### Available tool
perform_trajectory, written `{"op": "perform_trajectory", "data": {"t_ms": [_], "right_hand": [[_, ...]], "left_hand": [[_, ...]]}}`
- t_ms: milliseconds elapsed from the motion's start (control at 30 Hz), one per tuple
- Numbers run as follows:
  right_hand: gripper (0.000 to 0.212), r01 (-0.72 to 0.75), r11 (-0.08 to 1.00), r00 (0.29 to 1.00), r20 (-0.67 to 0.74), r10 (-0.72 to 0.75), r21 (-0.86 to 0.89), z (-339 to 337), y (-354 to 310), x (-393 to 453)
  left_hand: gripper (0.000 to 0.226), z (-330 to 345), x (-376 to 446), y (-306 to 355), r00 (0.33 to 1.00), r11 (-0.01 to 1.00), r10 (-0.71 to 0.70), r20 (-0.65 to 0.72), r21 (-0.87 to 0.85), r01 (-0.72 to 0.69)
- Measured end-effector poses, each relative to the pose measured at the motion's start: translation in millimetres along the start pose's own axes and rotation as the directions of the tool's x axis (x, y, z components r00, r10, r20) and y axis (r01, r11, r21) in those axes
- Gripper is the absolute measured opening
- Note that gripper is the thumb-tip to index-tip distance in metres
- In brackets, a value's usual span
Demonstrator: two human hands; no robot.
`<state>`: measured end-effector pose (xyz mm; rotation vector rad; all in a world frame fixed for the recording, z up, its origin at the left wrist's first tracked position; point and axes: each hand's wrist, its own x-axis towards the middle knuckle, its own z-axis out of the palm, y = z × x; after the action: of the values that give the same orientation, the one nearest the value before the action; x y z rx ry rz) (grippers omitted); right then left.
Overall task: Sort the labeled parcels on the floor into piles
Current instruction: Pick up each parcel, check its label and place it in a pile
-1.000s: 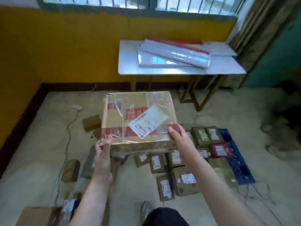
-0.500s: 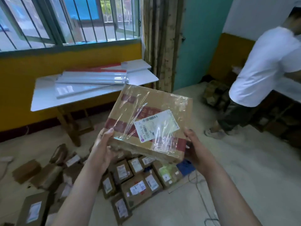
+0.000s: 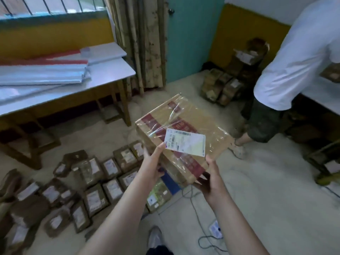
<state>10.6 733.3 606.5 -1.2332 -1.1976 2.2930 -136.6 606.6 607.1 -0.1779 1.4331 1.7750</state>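
A large cardboard parcel [image 3: 191,126], wrapped in clear tape with red bands and a white label, is held in the air between both hands. My left hand [image 3: 153,162] grips its near left edge, thumb by the label. My right hand [image 3: 209,179] grips the near right corner from below. Beneath and to the left, several small brown labeled parcels [image 3: 95,183] lie in rows on the floor. A second pile of parcels [image 3: 220,85] sits by the far wall.
A white table [image 3: 110,72] with plastic mailer bags stands at the left. A person in a white shirt [image 3: 298,57] bends at the right. Cables and a power strip [image 3: 214,230] lie on the floor near my foot.
The view has swung right and down. The parcel has turned clockwise in my hands and moved right, and both hands keep hold of it.
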Motion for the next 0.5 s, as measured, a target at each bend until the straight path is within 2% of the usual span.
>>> {"op": "perform_trajectory", "data": {"t_ms": [100,233,333,400,433,500], "right_hand": [[0.049,-0.078,0.996,0.991,-0.110,0.081,0.032,-23,10,39],[0.045,-0.200,0.976,0.952,-0.219,0.215,0.092,-61,30,104],[0.039,-0.270,0.958,0.915,-0.284,0.286,0.096,-94,68,169],[0.046,-0.326,0.941,0.881,-0.334,0.336,0.087,-116,109,214],[0.050,-0.351,0.933,0.866,-0.350,0.357,0.085,-124,129,237],[0.053,-0.410,0.907,0.832,-0.370,0.414,0.093,-138,174,282]], "left_hand": [[0.091,11,51,-20,0.991,0.991,-0.127,0.047,0.044,0.125],[0.088,23,117,-63,0.972,0.966,-0.225,0.061,0.142,0.214],[0.104,15,174,-111,0.951,0.934,-0.304,0.055,0.216,0.286],[0.123,0,212,-148,0.921,0.877,-0.390,-0.008,0.300,0.375],[0.125,-12,231,-168,0.905,0.850,-0.422,-0.056,0.322,0.417],[0.114,-42,267,-211,0.882,0.812,-0.446,-0.154,0.345,0.471]]}}
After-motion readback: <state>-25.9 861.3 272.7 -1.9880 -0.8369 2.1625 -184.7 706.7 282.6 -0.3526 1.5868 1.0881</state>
